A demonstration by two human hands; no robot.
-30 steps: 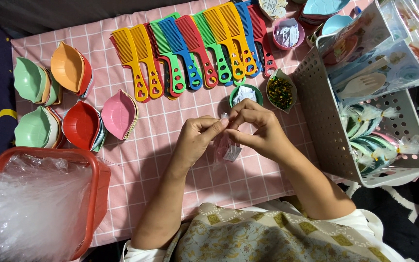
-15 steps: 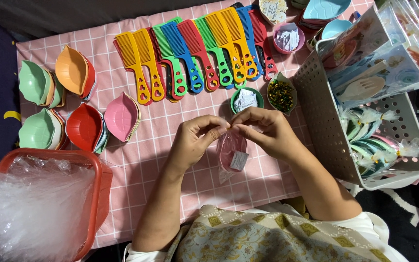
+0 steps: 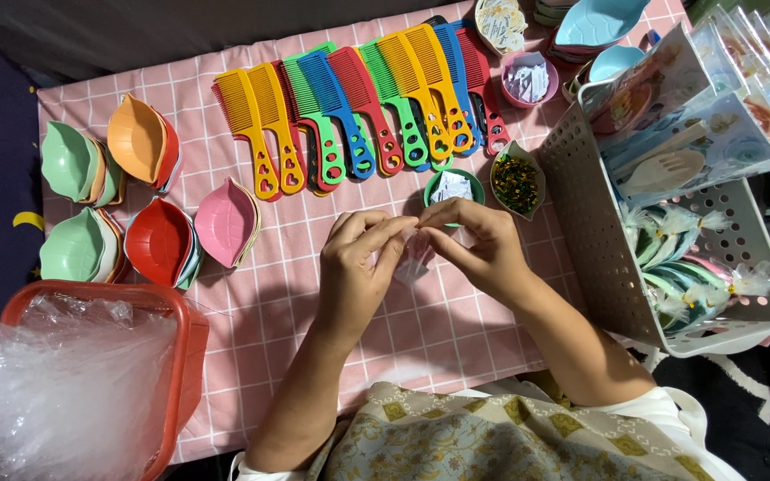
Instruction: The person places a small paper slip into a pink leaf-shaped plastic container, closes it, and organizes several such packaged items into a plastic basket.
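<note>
I see a row of coloured plastic combs (image 3: 358, 107) beyond my hands, leaf-shaped plastic bowls (image 3: 140, 200) to the left and a white perforated basket (image 3: 661, 249) to the right. Nothing blocks the pink checked cloth (image 3: 278, 303). My left hand (image 3: 358, 263) and right hand (image 3: 479, 245) pinch a small clear plastic bag (image 3: 414, 256) hanging lengthwise downward, above the cloth.

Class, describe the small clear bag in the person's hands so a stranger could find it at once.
Start at the row of coloured combs on the pink checked cloth. Just below it, the left hand and right hand meet, pinching a small clear plastic bag between their fingertips. Unlike the nearby bowls, it is see-through and crumpled.
</note>
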